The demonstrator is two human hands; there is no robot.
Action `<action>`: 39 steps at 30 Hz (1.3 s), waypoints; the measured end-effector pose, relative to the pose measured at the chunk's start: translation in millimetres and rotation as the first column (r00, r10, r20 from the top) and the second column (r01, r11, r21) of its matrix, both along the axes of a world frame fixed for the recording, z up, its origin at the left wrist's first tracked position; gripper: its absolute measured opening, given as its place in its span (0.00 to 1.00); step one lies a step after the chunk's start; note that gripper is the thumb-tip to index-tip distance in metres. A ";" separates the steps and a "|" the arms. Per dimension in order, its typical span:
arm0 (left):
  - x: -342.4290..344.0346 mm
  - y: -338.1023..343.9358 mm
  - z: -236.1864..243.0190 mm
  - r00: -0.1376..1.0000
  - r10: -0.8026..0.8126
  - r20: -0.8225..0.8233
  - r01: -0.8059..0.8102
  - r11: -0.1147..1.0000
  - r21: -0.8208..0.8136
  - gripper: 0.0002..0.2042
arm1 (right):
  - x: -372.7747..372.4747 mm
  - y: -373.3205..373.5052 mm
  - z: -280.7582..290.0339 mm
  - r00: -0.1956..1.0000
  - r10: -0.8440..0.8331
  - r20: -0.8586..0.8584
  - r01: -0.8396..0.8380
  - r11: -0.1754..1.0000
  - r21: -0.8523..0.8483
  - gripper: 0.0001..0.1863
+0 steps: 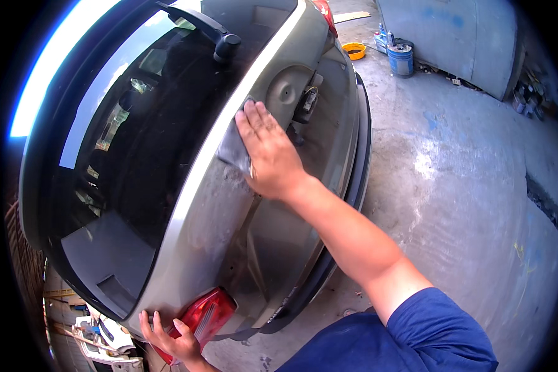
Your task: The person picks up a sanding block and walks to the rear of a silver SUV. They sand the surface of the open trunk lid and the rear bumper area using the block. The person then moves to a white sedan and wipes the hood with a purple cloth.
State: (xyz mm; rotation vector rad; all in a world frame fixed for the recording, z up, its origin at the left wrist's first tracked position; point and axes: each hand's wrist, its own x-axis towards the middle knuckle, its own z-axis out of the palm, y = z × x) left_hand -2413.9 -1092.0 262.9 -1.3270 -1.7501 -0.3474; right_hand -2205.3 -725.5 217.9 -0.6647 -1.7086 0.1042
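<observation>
Right hand (268, 152), one: laid flat, back uppermost, fingers (252, 118) straight and close together, directed toward the upper left; right arm (353, 239) bare, reaching diagonally from the lower right, extended with a slight bend at the elbow. Left hand (177, 340), one: low at lower left, back uppermost, fingers parted and gently bent upward, thumb set apart, left forearm (199, 364) mostly cropped by the lower edge.

I can read no words or numbers from my feed: the marking on the blue bucket (401, 62) is too small, and the yellow marks (522, 255) on the floor (471, 204) stay illegible to me.
</observation>
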 end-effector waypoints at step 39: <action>-5.2 -3.9 -0.9 1.000 0.021 -0.008 -0.021 1.000 0.013 0.18 | -19.1 -68.0 -18.0 0.988 0.145 -0.049 -0.144 0.989 0.016 0.33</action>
